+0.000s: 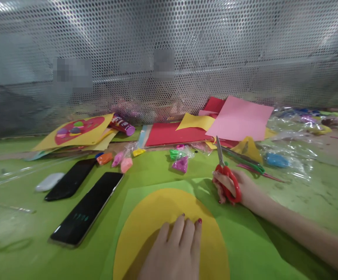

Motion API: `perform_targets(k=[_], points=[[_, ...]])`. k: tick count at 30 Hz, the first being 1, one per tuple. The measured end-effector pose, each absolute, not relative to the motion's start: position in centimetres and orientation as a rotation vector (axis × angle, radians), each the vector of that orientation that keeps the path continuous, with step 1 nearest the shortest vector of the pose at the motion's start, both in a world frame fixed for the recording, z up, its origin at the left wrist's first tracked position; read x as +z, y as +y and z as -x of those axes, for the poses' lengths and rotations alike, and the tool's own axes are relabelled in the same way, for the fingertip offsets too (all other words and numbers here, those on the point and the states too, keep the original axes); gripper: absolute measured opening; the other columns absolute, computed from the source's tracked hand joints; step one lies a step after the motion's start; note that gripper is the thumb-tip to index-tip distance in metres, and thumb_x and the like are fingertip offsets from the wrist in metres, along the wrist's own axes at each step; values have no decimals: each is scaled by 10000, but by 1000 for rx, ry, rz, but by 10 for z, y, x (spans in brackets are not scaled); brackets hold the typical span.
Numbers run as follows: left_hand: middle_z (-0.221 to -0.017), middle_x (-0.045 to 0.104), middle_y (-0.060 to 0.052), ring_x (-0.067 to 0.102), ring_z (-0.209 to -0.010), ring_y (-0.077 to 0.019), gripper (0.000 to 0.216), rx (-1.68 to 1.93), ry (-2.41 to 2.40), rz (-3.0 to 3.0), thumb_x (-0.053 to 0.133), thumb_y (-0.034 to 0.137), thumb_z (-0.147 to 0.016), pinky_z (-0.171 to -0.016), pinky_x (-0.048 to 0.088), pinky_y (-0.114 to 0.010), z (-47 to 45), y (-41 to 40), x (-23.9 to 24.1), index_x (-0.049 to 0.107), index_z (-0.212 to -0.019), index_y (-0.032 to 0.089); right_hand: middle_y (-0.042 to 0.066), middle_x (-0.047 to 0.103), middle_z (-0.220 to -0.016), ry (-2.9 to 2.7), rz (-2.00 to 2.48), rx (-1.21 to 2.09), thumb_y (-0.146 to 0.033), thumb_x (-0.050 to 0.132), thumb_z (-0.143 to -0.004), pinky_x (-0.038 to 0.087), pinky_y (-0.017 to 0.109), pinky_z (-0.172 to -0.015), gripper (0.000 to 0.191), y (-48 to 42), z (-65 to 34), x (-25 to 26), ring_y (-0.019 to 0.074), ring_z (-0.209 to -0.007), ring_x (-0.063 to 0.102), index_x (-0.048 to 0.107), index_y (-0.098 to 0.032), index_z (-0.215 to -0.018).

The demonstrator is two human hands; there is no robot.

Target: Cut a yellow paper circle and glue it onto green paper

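Observation:
My left hand lies flat, palm down, on a large yellow paper circle. Beneath that circle is a green paper sheet, its far edge lifted a little off the green table. Over the sheet's far right corner, my right hand is closed on the red handles of a pair of scissors. The blades point up and away from me, apparently closed together. Small bagged lumps of coloured clay, one of them purple, lie beyond the sheet.
Two black phones and a white case lie at left. Behind are a yellow sheet with a red heart, a purple-capped tube, red paper and pink paper. Green-handled scissors lie at right. A perforated metal panel stands behind.

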State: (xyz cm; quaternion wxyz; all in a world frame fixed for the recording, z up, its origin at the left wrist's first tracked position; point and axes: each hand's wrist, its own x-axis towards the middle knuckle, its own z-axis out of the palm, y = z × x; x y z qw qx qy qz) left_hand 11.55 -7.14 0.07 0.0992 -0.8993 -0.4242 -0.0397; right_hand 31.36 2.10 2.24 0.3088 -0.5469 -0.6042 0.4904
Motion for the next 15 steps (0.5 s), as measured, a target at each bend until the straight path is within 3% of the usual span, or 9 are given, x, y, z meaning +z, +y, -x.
perform_targets(k=[3,7,10,15], points=[[-985,636,-130,585,-871,-254,438,-26,-1161,2687,387,179,-826,-671,457,-325,-111,-69,10,404,-1260,120,-44,511,-433,-1627,1431,1272,-404,507,-770,364,178,-340,245,18,-314,27,105,-376,505,451,-181,-686],[-1144,587,-77,493,-1089,-242,414,-120,-765,2753,382,162,-843,-866,393,-339,-86,-64,17,387,-1256,188,-28,576,-543,-1651,1354,1263,-374,577,-736,462,232,-500,210,9,-311,35,147,-534,591,471,-193,-722],[-1255,502,-28,484,-1112,-208,406,-140,-762,2777,404,211,-854,-883,389,-285,-71,-62,13,382,-1258,236,-11,592,-607,-1579,1306,1385,-417,539,-762,486,270,-583,233,6,-308,31,172,-618,615,484,-190,-748],[-1208,541,-63,566,-1011,-233,381,-195,-769,2662,432,233,-854,-759,458,-265,-75,-62,-4,429,-1234,203,-42,494,-513,-1274,1350,1412,-517,459,-780,401,227,-373,337,12,-306,22,143,-456,549,452,-184,-722]])
